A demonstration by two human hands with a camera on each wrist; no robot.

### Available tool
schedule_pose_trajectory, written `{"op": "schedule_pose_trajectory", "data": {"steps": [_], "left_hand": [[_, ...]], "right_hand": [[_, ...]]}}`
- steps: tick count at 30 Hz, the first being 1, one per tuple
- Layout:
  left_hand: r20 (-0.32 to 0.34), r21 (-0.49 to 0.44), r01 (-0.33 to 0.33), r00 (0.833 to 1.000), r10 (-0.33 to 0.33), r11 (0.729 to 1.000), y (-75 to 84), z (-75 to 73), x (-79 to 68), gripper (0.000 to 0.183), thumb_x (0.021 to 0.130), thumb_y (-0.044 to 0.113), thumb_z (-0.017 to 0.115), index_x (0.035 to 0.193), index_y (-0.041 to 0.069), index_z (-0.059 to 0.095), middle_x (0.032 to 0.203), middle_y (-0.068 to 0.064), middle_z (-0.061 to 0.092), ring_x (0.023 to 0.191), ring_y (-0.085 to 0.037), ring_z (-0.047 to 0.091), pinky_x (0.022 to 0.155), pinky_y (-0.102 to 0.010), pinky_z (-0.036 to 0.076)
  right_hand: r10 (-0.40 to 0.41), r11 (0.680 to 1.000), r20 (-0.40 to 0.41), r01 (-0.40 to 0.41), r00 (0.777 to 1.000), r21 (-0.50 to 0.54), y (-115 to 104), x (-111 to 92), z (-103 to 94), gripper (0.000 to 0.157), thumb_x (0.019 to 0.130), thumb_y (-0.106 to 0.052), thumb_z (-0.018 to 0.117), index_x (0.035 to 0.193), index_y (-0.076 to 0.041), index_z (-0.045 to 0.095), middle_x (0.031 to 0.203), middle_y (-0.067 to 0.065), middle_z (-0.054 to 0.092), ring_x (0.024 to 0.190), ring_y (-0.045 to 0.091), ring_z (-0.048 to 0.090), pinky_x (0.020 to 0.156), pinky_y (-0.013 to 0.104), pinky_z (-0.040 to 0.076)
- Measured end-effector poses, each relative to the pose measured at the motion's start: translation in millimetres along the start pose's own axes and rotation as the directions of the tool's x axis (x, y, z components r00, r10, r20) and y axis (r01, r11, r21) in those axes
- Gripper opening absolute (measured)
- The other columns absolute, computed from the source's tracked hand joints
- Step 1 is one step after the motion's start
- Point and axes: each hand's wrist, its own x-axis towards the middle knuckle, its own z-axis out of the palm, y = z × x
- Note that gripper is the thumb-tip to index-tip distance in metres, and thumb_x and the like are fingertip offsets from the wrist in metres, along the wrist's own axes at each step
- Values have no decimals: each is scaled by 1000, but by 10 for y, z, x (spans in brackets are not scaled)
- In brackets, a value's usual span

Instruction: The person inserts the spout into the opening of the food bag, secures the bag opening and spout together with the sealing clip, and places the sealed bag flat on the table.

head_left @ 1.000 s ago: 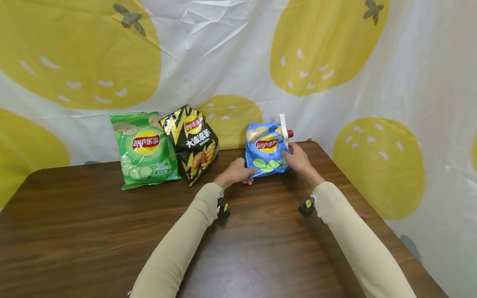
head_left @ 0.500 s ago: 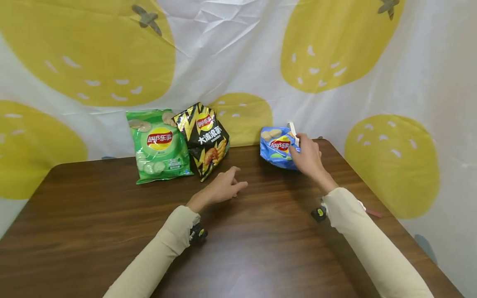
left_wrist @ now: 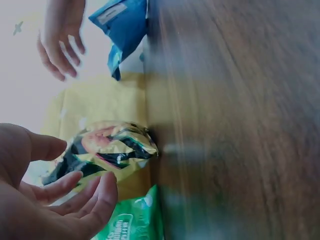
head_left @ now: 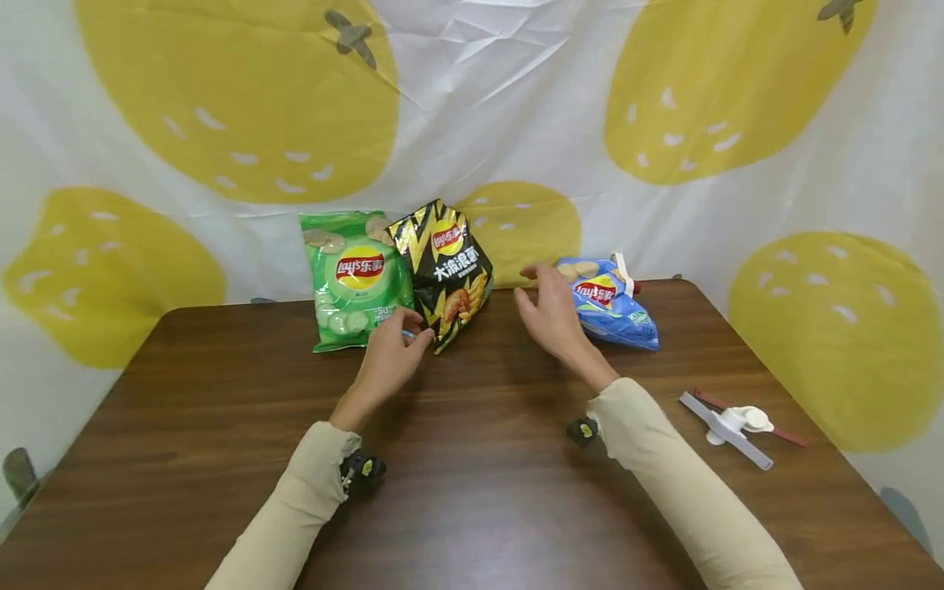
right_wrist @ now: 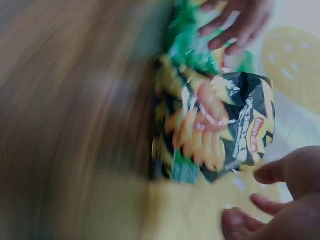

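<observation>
A black and yellow chip bag (head_left: 451, 269) stands against the backdrop, overlapping a green chip bag (head_left: 339, 274). My left hand (head_left: 387, 354) is in front of the lower edges of these two bags. In the left wrist view its fingers spread apart, with no object between thumb and fingertips. To the right, a blue chip bag (head_left: 618, 318) leans back, a white sealing clip (head_left: 623, 272) with a red cap along its upper edge. My right hand (head_left: 553, 315), thumb and fingers apart, is between the black and blue bags and covers the blue bag's left edge.
Toward the table's right edge lie a white and grey sealing clip (head_left: 733, 426) with a round cap and a red strip (head_left: 789, 437). A fruit-printed curtain (head_left: 509, 147) hangs directly behind the wooden table (head_left: 472, 492).
The right hand has let go of the blue bag and moved left. The left hand, earlier at the blue bag, is now by the green and black bags. The view has turned right.
</observation>
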Motion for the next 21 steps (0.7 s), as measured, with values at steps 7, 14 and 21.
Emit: {"op": "schedule_pose_trajectory", "data": {"steps": [7,14,21], "left_hand": [[47,-63,71,997,-68,996,-89,103,42,45,98,21,63,132,-3,47,127,-24,55,107,-35,61,88,-47,51],[325,-307,295,926,-191,905,-132,147,74,59,101,17,56,148,-1,26,146,-30,30,126,-45,48,94,-51,50],[430,-368,344,887,-170,864,-247,91,113,66,101,16,56,153,1,19,151,-28,27,135,-41,41,105,-51,42]], "right_hand": [[385,732,353,-515,853,446,15,85,356,60,98,-12,57,149,4,30,146,31,40,129,40,47,106,52,40],[362,730,448,-547,817,409,279,133,519,78,100,-17,55,159,-5,6,165,16,12,151,30,11,121,45,13],[300,688,511,-554,805,469,346,207,577,77,102,-17,53,160,-11,4,166,10,1,152,23,-2,121,42,5]]}}
